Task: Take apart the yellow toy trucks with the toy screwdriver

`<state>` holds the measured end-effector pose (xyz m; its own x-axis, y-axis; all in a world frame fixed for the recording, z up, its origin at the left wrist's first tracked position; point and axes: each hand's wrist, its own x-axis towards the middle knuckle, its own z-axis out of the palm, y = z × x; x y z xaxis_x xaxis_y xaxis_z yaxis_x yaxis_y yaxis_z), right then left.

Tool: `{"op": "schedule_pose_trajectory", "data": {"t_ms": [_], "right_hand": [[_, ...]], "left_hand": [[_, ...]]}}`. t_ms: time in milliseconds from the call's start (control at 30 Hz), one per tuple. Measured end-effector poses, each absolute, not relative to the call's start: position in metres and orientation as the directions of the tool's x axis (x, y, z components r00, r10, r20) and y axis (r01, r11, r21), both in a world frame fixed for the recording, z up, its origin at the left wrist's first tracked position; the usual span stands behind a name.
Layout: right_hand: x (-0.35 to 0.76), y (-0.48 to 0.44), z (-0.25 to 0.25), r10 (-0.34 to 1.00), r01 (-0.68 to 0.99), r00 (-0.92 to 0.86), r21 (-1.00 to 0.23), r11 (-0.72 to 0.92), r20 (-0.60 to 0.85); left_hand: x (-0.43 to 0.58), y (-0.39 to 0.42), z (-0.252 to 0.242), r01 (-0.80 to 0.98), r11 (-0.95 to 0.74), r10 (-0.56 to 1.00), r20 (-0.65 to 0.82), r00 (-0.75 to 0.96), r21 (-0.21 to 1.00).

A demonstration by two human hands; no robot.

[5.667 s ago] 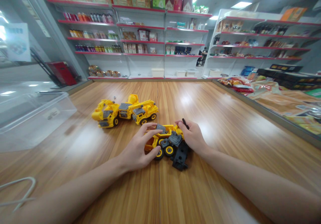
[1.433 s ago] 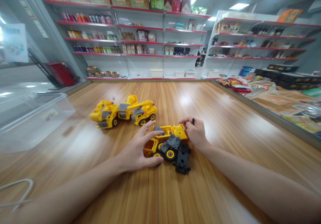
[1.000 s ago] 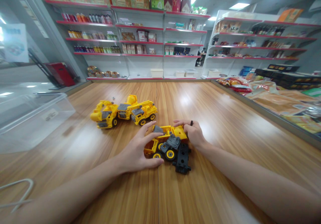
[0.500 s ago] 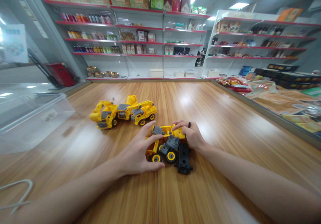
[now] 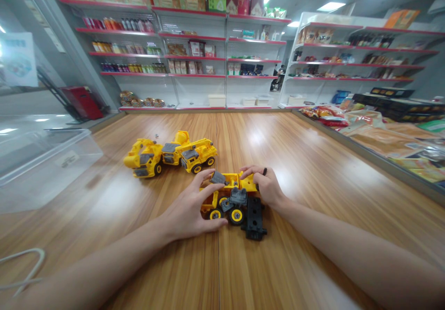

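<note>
A cluster of toy truck parts lies on the wooden table (image 5: 299, 254) between my hands. My left hand (image 5: 184, 208) curves around its left side, thumb and fingers spread wide. In that gap are a yellow part (image 5: 209, 203) and wheels with yellow hubs (image 5: 236, 216). My right hand (image 5: 269, 188) has its fingers bent over a yellow toy truck part (image 5: 248, 182) at the cluster's right end; its thumb is hidden. A grey cab piece (image 5: 238, 196) rests above the wheels. The black chassis piece (image 5: 255, 219) lies below my right hand, and a grey panel (image 5: 218, 177) is near my left fingertips.
Beyond my left hand stand a toy excavator (image 5: 144, 159), a toy mixer truck (image 5: 174, 150) and a toy crane truck (image 5: 199, 156). A clear plastic bin (image 5: 45, 166) is at left, near a white cable (image 5: 41, 254). Packaged goods (image 5: 382, 134) lie beyond the right edge.
Both hands stay almost in place around the parts. The grey panel by my left fingertips sits slightly higher and more tilted; the cluster has shifted very slightly left.
</note>
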<state>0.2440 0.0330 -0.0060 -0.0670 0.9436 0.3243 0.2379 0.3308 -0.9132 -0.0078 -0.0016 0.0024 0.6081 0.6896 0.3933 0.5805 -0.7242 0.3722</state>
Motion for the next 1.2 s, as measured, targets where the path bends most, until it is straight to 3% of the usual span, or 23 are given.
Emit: {"op": "schedule_pose_trajectory", "data": {"t_ms": [133, 267, 367, 433, 533, 767, 1067, 1200], "right_hand": [[0.245, 0.034, -0.003, 0.904, 0.261, 0.044, -0.879, 0.4, 0.425], [0.246, 0.029, 0.019, 0.833, 0.473, 0.07, -0.754, 0.457, 0.549], [0.245, 0.021, 0.041, 0.849, 0.638, -0.222, -0.587, 0.499, 0.479], [0.245, 0.015, 0.05, 0.87, 0.698, -0.324, -0.527, 0.485, 0.37], [0.244, 0.01, 0.053, 0.895, 0.745, -0.346, -0.497, 0.445, 0.282], [0.244, 0.012, 0.042, 0.87, 0.797, -0.436, -0.351, 0.492, 0.228], [0.24, 0.018, 0.041, 0.891, 0.808, -0.231, -0.434, 0.4, 0.39], [0.239, 0.021, 0.033, 0.887, 0.792, -0.22, -0.457, 0.406, 0.406]], "left_hand": [[-0.008, -0.001, 0.002, 0.564, -0.731, 0.683, 0.415, 0.601, 0.385], [-0.007, -0.001, 0.003, 0.572, -0.719, 0.695, 0.4, 0.597, 0.395], [-0.007, -0.001, 0.004, 0.569, -0.715, 0.699, 0.402, 0.591, 0.406], [-0.006, -0.001, 0.004, 0.556, -0.722, 0.692, 0.413, 0.592, 0.412], [-0.005, -0.001, 0.003, 0.545, -0.728, 0.686, 0.424, 0.592, 0.417], [-0.005, -0.001, 0.002, 0.544, -0.728, 0.686, 0.422, 0.593, 0.418], [-0.005, -0.002, 0.006, 0.55, -0.723, 0.69, 0.399, 0.604, 0.418], [-0.005, -0.001, 0.005, 0.546, -0.724, 0.689, 0.399, 0.605, 0.421]]}}
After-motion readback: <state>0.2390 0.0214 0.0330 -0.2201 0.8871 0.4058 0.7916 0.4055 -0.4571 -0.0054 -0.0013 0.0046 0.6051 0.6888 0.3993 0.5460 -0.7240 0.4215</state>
